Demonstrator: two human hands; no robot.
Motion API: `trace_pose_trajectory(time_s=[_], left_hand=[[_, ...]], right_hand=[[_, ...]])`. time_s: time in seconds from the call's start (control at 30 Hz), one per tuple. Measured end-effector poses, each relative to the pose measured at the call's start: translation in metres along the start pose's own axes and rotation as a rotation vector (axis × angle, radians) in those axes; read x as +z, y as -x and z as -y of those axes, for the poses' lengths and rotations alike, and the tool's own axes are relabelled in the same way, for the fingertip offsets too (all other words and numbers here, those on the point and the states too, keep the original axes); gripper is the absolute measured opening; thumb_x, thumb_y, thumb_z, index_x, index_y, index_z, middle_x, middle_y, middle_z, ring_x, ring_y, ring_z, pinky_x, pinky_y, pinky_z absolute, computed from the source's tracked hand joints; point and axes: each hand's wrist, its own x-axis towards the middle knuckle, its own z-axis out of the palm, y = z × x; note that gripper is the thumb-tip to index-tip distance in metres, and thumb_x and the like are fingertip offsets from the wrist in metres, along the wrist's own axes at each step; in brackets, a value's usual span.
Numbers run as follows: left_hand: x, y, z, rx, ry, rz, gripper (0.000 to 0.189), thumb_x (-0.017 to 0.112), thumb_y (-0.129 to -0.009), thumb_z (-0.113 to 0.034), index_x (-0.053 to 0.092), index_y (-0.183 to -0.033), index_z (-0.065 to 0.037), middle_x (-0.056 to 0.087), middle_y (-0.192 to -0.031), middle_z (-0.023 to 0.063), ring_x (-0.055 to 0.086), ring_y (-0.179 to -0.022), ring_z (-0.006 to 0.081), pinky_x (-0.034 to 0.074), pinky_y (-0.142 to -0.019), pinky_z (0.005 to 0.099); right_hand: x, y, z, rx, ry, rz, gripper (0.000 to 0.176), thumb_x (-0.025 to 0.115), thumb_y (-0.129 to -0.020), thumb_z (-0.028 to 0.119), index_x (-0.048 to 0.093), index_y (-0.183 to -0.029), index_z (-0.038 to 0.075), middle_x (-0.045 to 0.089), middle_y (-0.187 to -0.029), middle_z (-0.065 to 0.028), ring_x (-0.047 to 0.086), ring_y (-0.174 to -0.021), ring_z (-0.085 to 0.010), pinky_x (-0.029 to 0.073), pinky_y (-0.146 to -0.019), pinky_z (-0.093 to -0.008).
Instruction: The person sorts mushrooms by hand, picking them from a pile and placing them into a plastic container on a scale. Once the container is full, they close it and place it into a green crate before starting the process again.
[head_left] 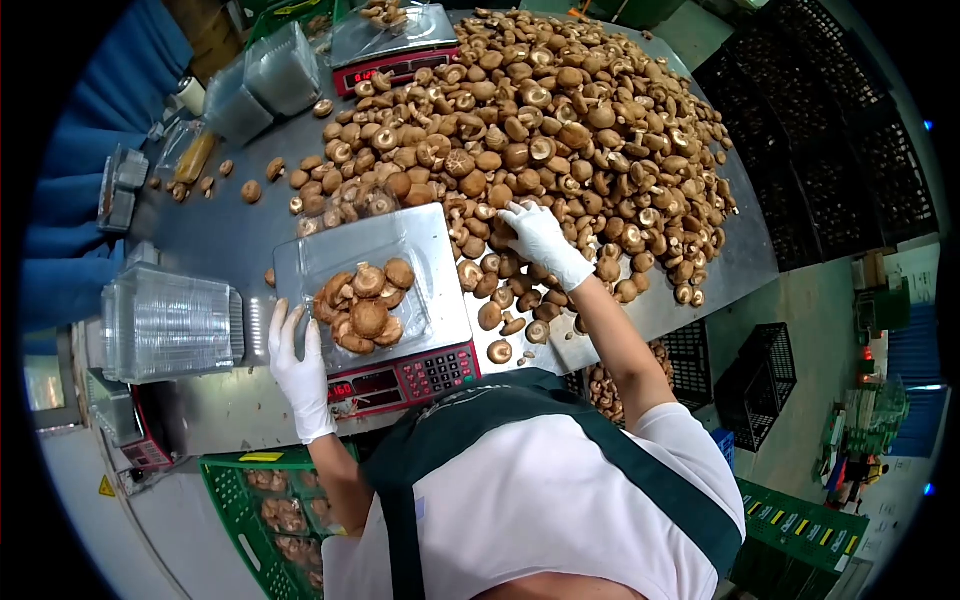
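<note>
Brown shiitake mushrooms sit in a clear plastic tray on the steel pan of a red scale. My left hand, in a white glove, is at the left edge of that pan with its fingers stretched and apart, holding nothing. At the near side of a big mushroom pile, my gloved right hand has its fingers bent around a mushroom, partly hidden under the glove. Several loose mushrooms lie on the steel table between the scale and my right forearm.
Stacked clear trays stand left of the scale, with more tray stacks farther back. A second red scale is at the far side. Below the table edge, a green crate holds packed mushrooms. Black crates stand on the right.
</note>
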Motion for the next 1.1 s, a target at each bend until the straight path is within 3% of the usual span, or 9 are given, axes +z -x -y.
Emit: trace_pose_trajectory(time_s=[0.07,0.2,0.27,0.33,0.4,0.47,0.67,0.97,1.1], left_hand=[[0.0,0.0,0.001,0.012,0.0,-0.014,0.024,0.061,-0.082,-0.008,0.062,-0.105,-0.002,0.051,-0.127,0.0103,0.05,-0.114,0.0267,0.04,-0.096,0.0343],[-0.005,0.004,0.001,-0.007,-0.01,-0.022,0.024,0.061,-0.081,-0.008,0.062,-0.105,-0.001,0.052,-0.126,0.0103,0.05,-0.113,0.0264,0.04,-0.095,0.0339],[-0.005,0.005,0.005,-0.013,0.002,-0.021,0.024,0.061,-0.081,-0.008,0.062,-0.105,-0.001,0.052,-0.126,0.0103,0.051,-0.113,0.0261,0.041,-0.095,0.0339],[-0.004,0.005,0.009,-0.007,-0.012,-0.024,0.024,0.061,-0.081,-0.008,0.062,-0.104,-0.001,0.052,-0.126,0.0102,0.051,-0.113,0.026,0.041,-0.095,0.0339],[-0.003,0.004,0.009,-0.001,-0.025,-0.021,0.024,0.061,-0.081,-0.008,0.062,-0.104,-0.001,0.052,-0.125,0.0101,0.051,-0.113,0.0259,0.041,-0.095,0.034],[-0.001,0.002,0.005,-0.007,-0.013,-0.016,0.024,0.062,-0.081,-0.008,0.062,-0.105,-0.001,0.052,-0.126,0.0101,0.05,-0.114,0.0261,0.041,-0.095,0.0342],[0.002,-0.001,-0.003,0.002,0.023,-0.015,0.024,0.062,-0.082,-0.01,0.063,-0.105,-0.004,0.052,-0.125,0.01,0.05,-0.114,0.0267,0.041,-0.095,0.0344],[0.0,0.006,0.007,-0.014,0.028,-0.046,0.023,0.062,-0.081,-0.009,0.063,-0.103,-0.003,0.053,-0.124,0.0097,0.051,-0.113,0.0264,0.041,-0.094,0.0345],[0.001,0.009,0.008,-0.014,0.038,-0.062,0.023,0.062,-0.081,-0.009,0.062,-0.103,-0.002,0.053,-0.124,0.0099,0.051,-0.112,0.0266,0.041,-0.094,0.0345]], right_hand=[[0.014,-0.002,-0.005,0.025,0.031,-0.038,0.04,0.065,-0.068,0.013,0.058,-0.108,0.01,0.056,-0.113,-0.0069,0.053,-0.1,-0.0294,0.045,-0.081,-0.0387],[0.021,-0.002,-0.014,0.377,-0.175,-0.521,0.024,0.063,-0.075,0.013,0.06,-0.099,0.009,0.062,-0.097,-0.008,0.059,-0.082,-0.0289,0.05,-0.07,-0.038],[0.017,0.001,-0.023,0.369,-0.057,-0.639,0.023,0.063,-0.076,0.015,0.061,-0.098,0.009,0.063,-0.097,-0.0094,0.058,-0.083,-0.0287,0.05,-0.07,-0.038],[0.001,0.01,-0.012,0.451,-0.138,-0.545,0.02,0.063,-0.077,0.019,0.063,-0.096,0.012,0.064,-0.09,-0.011,0.06,-0.083,-0.0286,0.05,-0.069,-0.0382],[-0.008,0.018,-0.002,0.452,-0.221,-0.194,0.017,0.063,-0.078,0.023,0.065,-0.092,0.014,0.065,-0.083,-0.0117,0.062,-0.08,-0.0287,0.05,-0.067,-0.0388],[-0.013,0.023,0.012,0.32,-0.22,-0.097,0.014,0.062,-0.078,0.024,0.066,-0.087,0.013,0.064,-0.078,-0.011,0.061,-0.078,-0.0294,0.049,-0.065,-0.0403],[0.011,0.013,0.036,0.06,-0.224,-0.186,0.014,0.062,-0.075,0.019,0.067,-0.086,0.012,0.065,-0.079,-0.0078,0.06,-0.078,-0.0273,0.05,-0.064,-0.0388],[0.054,-0.019,0.06,0.123,0.075,-0.016,0.008,0.052,-0.076,0.009,0.058,-0.081,0.006,0.063,-0.074,-0.0112,0.06,-0.073,-0.0273,0.05,-0.06,-0.0383],[0.048,-0.015,0.052,0.127,-0.002,0.011,0.024,0.066,-0.07,0.019,0.055,-0.086,0.006,0.063,-0.079,-0.0128,0.06,-0.079,-0.03,0.05,-0.062,-0.0406]])
